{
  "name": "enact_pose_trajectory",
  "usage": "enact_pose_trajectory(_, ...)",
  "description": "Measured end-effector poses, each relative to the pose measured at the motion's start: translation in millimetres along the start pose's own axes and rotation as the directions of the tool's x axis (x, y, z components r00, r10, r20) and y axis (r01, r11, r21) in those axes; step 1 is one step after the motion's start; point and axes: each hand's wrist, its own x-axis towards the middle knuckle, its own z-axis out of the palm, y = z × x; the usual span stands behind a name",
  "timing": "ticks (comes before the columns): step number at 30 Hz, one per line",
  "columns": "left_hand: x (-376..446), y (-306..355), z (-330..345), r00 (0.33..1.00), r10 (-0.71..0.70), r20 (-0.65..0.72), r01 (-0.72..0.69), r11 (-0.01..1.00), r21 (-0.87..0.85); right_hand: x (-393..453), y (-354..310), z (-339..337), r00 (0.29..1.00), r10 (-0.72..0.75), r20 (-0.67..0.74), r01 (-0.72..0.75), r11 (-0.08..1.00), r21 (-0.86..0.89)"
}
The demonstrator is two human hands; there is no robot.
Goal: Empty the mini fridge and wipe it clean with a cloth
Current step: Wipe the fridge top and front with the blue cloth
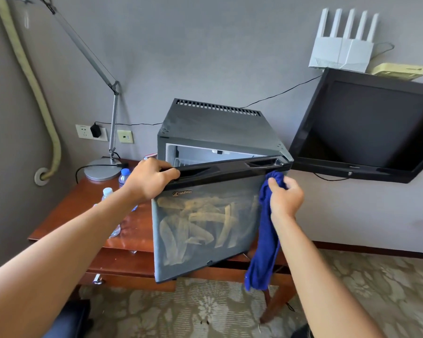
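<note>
A black mini fridge (213, 128) stands on a wooden desk (66, 211). Its glass-fronted door (205, 228) is swung partly open, showing a strip of white interior (195, 152). My left hand (152, 178) grips the top left edge of the door, fingers curled over the handle recess. My right hand (285, 193) holds a blue cloth (266, 240) against the door's upper right corner; the cloth hangs down along the door's right edge. Two clear water bottles (123, 176) stand on the desk to the left of the fridge, partly behind my left arm.
A silver desk lamp (103, 169) stands at the desk's back left, with wall sockets (91, 132) behind it. A black monitor (366, 128) hangs on the wall to the right, a white router (340, 52) above it. Patterned carpet (205, 311) lies below.
</note>
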Motion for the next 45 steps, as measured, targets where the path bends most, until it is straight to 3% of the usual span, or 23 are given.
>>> enact_pose_trajectory(3,-1,1,0,1.000,-0.003,-0.006,0.003,1.000,0.002,-62,-4,19,0.988,-0.141,0.058,0.145,0.987,-0.075)
enact_pose_trajectory(6,-1,1,0,1.000,-0.002,-0.005,0.002,1.000,0.007,-132,-16,42,0.958,-0.262,0.119,0.267,0.963,-0.023)
enact_pose_trajectory(9,-2,3,-1,1.000,0.001,-0.011,-0.001,1.000,-0.007,-184,-25,62,0.936,-0.286,0.204,0.282,0.958,0.048)
enact_pose_trajectory(12,-2,2,-2,1.000,0.004,-0.008,-0.004,1.000,-0.028,-209,-28,73,0.922,-0.334,0.198,0.317,0.942,0.113)
enact_pose_trajectory(15,-1,3,-2,1.000,0.005,0.001,-0.005,1.000,-0.029,-229,-27,79,0.782,-0.564,0.263,0.551,0.824,0.130)
enact_pose_trajectory(19,4,2,-5,1.000,-0.022,0.021,0.023,0.999,-0.036,-239,-22,89,0.667,-0.663,0.341,0.684,0.726,0.072)
enact_pose_trajectory(22,3,2,-5,0.999,-0.023,0.023,0.024,0.999,-0.047,-221,-13,83,0.466,-0.781,0.417,0.842,0.535,0.061)
enact_pose_trajectory(23,2,2,-4,1.000,-0.012,0.026,0.014,0.998,-0.054,-214,-13,79,0.437,-0.792,0.426,0.861,0.506,0.058)
enact_pose_trajectory(25,1,2,-4,0.999,-0.005,0.032,0.007,0.999,-0.054,-202,-18,71,0.521,-0.766,0.377,0.820,0.571,0.028)
enact_pose_trajectory(28,2,2,-6,1.000,-0.016,0.027,0.017,0.998,-0.056,-176,-27,63,0.765,-0.616,0.190,0.632,0.774,-0.038)
enact_pose_trajectory(31,1,2,-5,0.999,-0.028,0.035,0.030,0.997,-0.065,-159,-27,56,0.860,-0.491,0.140,0.496,0.868,-0.005)
enact_pose_trajectory(33,0,2,-5,0.999,-0.032,0.033,0.035,0.997,-0.072,-169,-24,58,0.819,-0.545,0.177,0.549,0.835,0.032)
enact_pose_trajectory(36,-2,4,-6,0.999,-0.029,0.032,0.032,0.995,-0.092,-196,-19,68,0.692,-0.677,0.249,0.685,0.725,0.069)
enact_pose_trajectory(43,1,3,-3,1.000,-0.019,0.024,0.020,0.997,-0.072,-217,-9,83,0.563,-0.770,0.301,0.789,0.609,0.084)
enact_pose_trajectory(45,1,4,-3,0.999,-0.024,0.029,0.026,0.997,-0.066,-220,-4,88,0.560,-0.778,0.286,0.798,0.598,0.065)
